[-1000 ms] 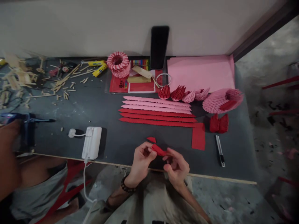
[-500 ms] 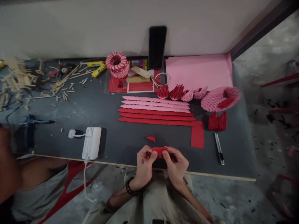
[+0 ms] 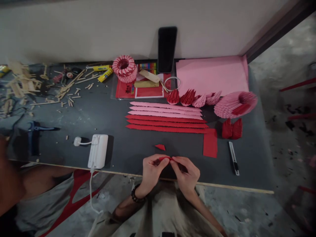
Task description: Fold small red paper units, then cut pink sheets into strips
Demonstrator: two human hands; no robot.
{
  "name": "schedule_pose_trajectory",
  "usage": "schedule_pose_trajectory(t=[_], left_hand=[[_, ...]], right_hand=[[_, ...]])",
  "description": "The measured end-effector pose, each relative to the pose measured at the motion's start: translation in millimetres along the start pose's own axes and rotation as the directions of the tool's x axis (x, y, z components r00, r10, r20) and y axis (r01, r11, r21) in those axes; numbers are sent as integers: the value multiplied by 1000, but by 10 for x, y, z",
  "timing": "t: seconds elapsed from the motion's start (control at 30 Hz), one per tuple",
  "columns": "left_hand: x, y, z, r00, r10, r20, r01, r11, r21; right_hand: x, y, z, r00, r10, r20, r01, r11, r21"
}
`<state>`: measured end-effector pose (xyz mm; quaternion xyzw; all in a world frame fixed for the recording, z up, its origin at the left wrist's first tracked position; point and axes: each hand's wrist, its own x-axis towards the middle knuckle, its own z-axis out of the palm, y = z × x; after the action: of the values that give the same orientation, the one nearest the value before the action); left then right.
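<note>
Head view: left hand (image 3: pixel 151 169) and right hand (image 3: pixel 187 171) pinch one small red paper piece (image 3: pixel 165 158) above the surface (image 3: pixel 118 144) edge; uneven finger pressure risks a skewed crease.

Phone (image 3: pixel 167 49), power bank (image 3: pixel 98 151), cutter (image 3: pixel 233 158)

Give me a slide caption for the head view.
Left hand and right hand pinch a small folded red paper piece above the dark table.
</note>
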<state>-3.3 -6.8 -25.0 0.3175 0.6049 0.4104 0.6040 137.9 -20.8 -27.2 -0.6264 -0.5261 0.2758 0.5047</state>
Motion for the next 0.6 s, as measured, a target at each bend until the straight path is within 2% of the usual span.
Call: schedule_pose_trajectory(t=[0.13, 0.2, 0.4, 0.6], left_hand=[[-11, 0, 42, 998, -58, -16, 56, 992, -115], [-13, 27, 56, 997, -82, -3, 80, 983, -167], [-13, 117, 55, 991, -130, 41, 136, 961, -239], [-18, 160, 45, 992, -114, 60, 124, 971, -204]], right_hand=[[-3, 56, -13, 984, -175, -17, 175, 985, -5], [-14, 89, -49, 965, -262, 17, 263, 964, -49], [-39, 131, -158, 946, -300, 119, 316, 938, -146], [6, 132, -196, 891, -421, 169, 445, 883, -150]])
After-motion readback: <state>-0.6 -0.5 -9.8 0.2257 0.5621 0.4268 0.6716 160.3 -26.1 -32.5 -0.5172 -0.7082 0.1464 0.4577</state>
